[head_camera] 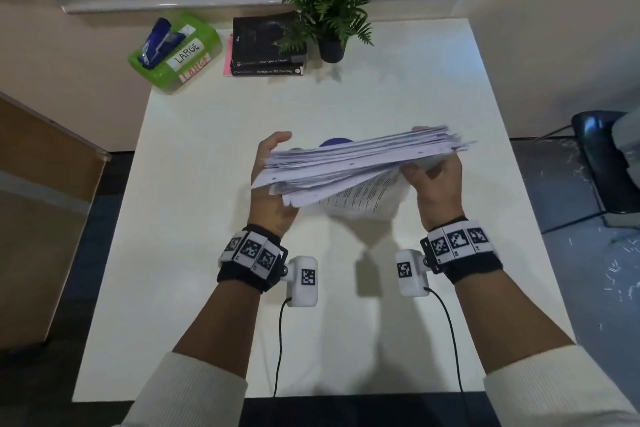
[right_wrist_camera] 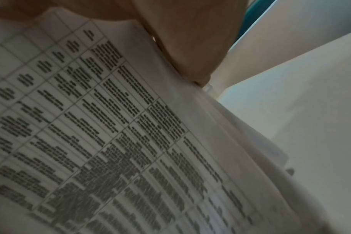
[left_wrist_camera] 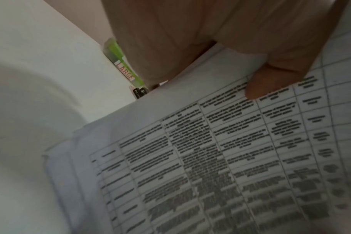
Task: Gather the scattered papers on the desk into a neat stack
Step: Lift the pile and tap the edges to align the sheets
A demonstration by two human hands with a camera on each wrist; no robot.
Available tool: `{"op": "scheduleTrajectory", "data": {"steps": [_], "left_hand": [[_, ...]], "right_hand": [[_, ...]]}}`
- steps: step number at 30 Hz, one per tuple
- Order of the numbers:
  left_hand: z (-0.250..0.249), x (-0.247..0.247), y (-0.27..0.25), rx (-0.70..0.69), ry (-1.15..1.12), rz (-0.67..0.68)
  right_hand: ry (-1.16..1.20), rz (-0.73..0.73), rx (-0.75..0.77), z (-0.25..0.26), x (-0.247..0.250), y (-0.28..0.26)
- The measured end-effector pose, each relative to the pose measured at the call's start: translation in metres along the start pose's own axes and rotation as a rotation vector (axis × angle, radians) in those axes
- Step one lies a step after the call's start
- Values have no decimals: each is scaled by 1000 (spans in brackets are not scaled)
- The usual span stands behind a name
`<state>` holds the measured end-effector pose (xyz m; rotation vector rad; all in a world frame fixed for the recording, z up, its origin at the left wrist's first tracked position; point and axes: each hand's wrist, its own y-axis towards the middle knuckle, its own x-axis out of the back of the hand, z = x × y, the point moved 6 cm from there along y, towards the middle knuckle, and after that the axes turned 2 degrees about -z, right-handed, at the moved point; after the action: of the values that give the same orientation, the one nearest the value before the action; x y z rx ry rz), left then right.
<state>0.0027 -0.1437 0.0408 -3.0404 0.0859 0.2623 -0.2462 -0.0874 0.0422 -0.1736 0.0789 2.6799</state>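
A thick stack of white printed papers is lifted above the middle of the white desk, its hole-punched edges facing up and unevenly fanned. My left hand grips the stack's left end and my right hand grips its right end. A page printed with a table faces me at the bottom. In the left wrist view a finger presses on that table page. The right wrist view has the same page filling it, with the right hand curled round its edge.
At the desk's far edge stand a green box labelled LARGE, two stacked dark books and a potted fern. A small purple round thing peeks out behind the stack. A dark chair is on the right, a wooden cabinet on the left.
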Motion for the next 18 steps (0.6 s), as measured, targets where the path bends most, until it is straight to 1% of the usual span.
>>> {"op": "scheduleTrajectory", "data": {"steps": [3, 5, 7, 8, 10, 12, 15, 16, 18], "left_hand": [[-2, -5, 10, -44, 8, -14], [-1, -8, 11, -32, -11, -36], [-5, -13, 9, 6, -33, -108], [-8, -14, 7, 4, 4, -154], [-22, -18, 5, -59, 66, -225], [-34, -18, 5, -136, 112, -252], [-45, -20, 0, -230, 148, -245], [-44, -20, -2, -250, 147, -238], [-38, -19, -6, -259, 140, -216]], "right_hand": [[-96, 20, 19, 7, -9, 4], [-181, 17, -5, 3, -10, 6], [-199, -13, 8, 6, -9, 8], [-191, -24, 27, 9, -9, 8], [-171, -38, 74, 18, -12, 9], [-165, -49, 132, 31, -15, 8], [-195, -43, 259, 48, -17, 4], [-197, -40, 281, 49, -16, 4], [-204, -23, 272, 43, -10, 0]]}}
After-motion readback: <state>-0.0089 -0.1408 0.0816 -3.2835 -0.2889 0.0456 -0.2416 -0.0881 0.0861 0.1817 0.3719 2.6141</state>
